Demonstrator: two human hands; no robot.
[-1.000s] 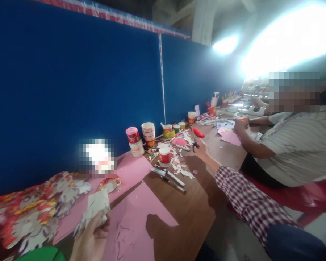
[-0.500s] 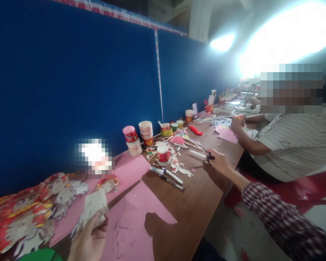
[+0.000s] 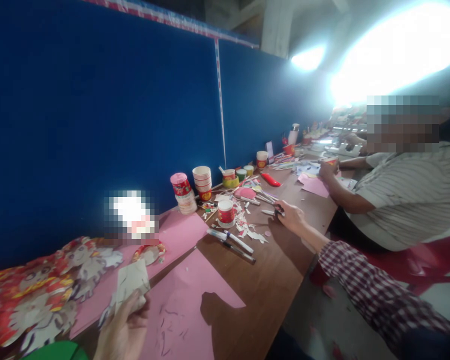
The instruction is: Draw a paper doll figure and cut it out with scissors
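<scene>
Scissors [image 3: 279, 209] might knock the white marker [image 3: 267, 212] just beside them, at nine o'clock, or scatter the paper scraps [image 3: 243, 229] further that way, if the right hand [image 3: 291, 219] swept low across the table [image 3: 262, 280]. Thin as it looks, the paper piece [image 3: 135, 275] could crease should the left hand [image 3: 122, 327] squeeze harder. It is pinched near its lower end, extending toward one o'clock from those fingers; the right fingers grasp the scissors by their dark handles, blades toward ten o'clock.

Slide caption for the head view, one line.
Left hand holds a pale paper piece near pink paper; right hand holds scissors over a cluttered table.
</scene>
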